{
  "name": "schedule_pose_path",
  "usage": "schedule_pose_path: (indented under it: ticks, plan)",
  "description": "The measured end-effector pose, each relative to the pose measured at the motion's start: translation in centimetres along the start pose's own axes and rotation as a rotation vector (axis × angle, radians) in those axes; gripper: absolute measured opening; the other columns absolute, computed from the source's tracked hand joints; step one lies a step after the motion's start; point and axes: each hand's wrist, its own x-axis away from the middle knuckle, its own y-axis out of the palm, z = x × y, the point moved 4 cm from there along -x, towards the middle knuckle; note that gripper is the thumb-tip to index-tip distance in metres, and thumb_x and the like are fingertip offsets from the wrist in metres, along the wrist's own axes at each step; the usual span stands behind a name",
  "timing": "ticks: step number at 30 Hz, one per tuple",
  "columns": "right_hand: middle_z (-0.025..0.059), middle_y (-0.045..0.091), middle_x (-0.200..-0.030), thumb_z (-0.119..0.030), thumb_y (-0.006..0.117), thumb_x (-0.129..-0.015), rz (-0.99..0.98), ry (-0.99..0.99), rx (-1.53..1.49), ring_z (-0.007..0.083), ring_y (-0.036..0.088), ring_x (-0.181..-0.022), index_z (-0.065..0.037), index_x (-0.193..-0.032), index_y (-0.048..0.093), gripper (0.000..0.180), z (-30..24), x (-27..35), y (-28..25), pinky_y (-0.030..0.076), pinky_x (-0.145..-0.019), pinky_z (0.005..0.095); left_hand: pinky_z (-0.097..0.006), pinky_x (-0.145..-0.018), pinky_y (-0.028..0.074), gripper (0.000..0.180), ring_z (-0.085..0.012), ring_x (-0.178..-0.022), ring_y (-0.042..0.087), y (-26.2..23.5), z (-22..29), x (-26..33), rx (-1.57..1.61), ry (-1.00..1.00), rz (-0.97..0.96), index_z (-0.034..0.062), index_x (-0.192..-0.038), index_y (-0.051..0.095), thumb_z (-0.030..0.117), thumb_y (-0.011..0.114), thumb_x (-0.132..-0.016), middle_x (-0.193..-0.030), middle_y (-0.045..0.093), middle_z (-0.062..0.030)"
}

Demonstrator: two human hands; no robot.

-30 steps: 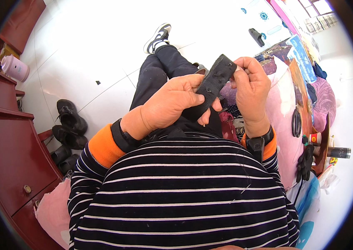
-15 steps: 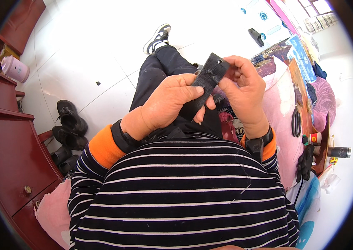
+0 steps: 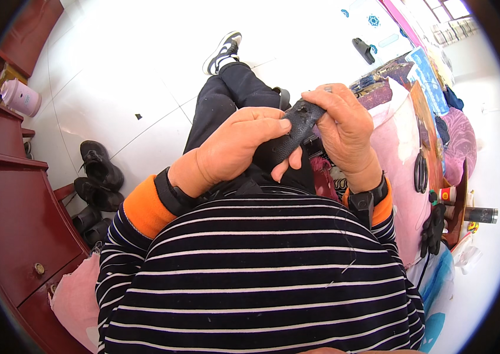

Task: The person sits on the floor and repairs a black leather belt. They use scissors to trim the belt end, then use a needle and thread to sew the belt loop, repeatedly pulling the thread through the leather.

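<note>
A strip of black grained leather (image 3: 292, 133) is stretched between my hands above my lap. My left hand (image 3: 240, 138) grips its near part, the thumb on top and the fingers underneath. At the far end my right hand (image 3: 345, 121) pinches the strip, its fingers bent over the top edge. The leather curves between the two grips. A small puckered spot shows near the far end. What lies under the strip is hidden by it and by my fingers.
Black shoes (image 3: 101, 167) stand on the white tiled floor beside a dark red cabinet (image 3: 23, 230). A pink bin (image 3: 21, 98) is at the far left. To my right is a bed with a pink cover (image 3: 400, 171), a coiled black cable (image 3: 420, 171) and black gloves (image 3: 433, 229).
The far end of the strip, flat and raised before, is now bent down under my right hand. My right fingers have moved over its top edge. My left hand keeps its grip.
</note>
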Motion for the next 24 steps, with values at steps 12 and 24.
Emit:
schedule_pose_path:
  ticks: [12,24]
  plan:
    - [0.0118,0.06,-0.083,0.006,0.066,-0.064,-0.07,-0.133,0.146,0.0299,0.063,-0.074,-0.003,-0.093,0.062,0.03,-1.1,-0.5,0.5,0.051,-0.063,0.0348,-0.025,-0.05,0.048,0.02,-0.0152,-0.049,0.058,0.0,-0.1,0.1,-0.07,-0.108,0.142,-0.0029,-0.086,0.061,0.012,0.051,-0.095,-0.072,0.066,-0.0128]
    - [0.0099,0.062,-0.088,-0.002,0.071,-0.073,-0.255,0.068,-0.033,0.0216,0.061,-0.073,-0.004,-0.1,0.063,0.029,-0.5,-0.2,-0.5,0.047,-0.063,0.0295,-0.024,-0.047,0.042,0.023,-0.0126,-0.047,0.052,0.2,0.4,0.3,-0.214,-0.168,0.143,0.0,-0.077,0.058,0.014,0.05,-0.094,-0.064,0.061,-0.0084]
